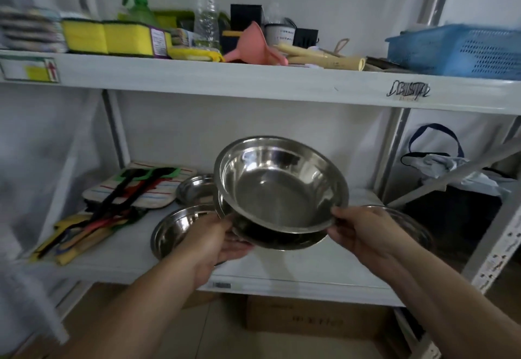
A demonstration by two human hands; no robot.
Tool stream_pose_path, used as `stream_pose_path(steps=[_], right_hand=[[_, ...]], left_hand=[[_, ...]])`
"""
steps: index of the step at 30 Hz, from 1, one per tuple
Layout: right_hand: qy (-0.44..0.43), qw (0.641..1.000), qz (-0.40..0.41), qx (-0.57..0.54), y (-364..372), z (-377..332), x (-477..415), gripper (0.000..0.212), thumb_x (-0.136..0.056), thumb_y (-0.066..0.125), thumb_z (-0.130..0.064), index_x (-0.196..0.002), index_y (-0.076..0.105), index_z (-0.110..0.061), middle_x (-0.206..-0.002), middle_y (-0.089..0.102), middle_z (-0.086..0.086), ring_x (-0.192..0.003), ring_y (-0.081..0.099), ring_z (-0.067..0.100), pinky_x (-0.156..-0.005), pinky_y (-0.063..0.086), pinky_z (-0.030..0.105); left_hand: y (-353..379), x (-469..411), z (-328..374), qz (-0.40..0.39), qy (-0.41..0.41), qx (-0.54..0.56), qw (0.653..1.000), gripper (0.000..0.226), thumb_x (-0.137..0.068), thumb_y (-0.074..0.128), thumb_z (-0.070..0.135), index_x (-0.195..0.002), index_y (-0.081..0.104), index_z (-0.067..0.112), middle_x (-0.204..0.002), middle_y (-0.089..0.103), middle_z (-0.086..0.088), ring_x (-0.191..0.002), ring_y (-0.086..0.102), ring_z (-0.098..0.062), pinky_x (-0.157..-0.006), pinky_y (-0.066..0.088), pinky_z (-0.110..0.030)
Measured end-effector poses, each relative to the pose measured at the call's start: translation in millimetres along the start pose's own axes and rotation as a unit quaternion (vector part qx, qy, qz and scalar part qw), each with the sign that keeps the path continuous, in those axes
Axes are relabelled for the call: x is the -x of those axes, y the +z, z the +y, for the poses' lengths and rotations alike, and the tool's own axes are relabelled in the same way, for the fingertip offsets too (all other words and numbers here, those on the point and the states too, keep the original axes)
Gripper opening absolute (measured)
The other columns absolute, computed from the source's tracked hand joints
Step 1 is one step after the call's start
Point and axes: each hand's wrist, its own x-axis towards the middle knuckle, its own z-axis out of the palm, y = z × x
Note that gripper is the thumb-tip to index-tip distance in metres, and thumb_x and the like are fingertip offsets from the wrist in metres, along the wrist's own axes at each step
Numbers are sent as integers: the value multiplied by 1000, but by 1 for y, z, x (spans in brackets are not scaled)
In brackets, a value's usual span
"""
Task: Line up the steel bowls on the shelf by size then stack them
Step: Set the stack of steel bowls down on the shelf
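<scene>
A shiny steel bowl (277, 189) is held tilted toward me above the white lower shelf (282, 265). It sits partly nested in a second steel bowl (282, 241) beneath it. My left hand (217, 245) grips the left underside of the lower bowl. My right hand (363, 231) pinches the upper bowl's right rim. Another steel bowl (176, 231) rests on the shelf at the left, partly behind my left hand. A smaller steel bowl (196, 189) lies farther back. Behind my right hand a further bowl rim (406, 217) shows.
Striped pot holders (135, 186) and coloured utensils (84, 234) lie at the shelf's left. The upper shelf (253, 82) carries yellow sponges (112, 37), a spray bottle, a pink funnel (255, 47) and a blue basket (456, 48). Cardboard boxes (310, 319) sit on the floor below.
</scene>
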Motion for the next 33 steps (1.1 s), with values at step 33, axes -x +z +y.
stream_pose_path(steps=[33], right_hand=[[25,962,2,273,151,112,-119,22,-82,81,5,-101,73,12,-96,78,26,-80,80,33,-75,67,39]], left_hand=[[-162,-70,-21,150,-97,-276,944,30,-101,53,27,-107,65,0,-97,66,-17,-63,66,-26,-59,61,-36]])
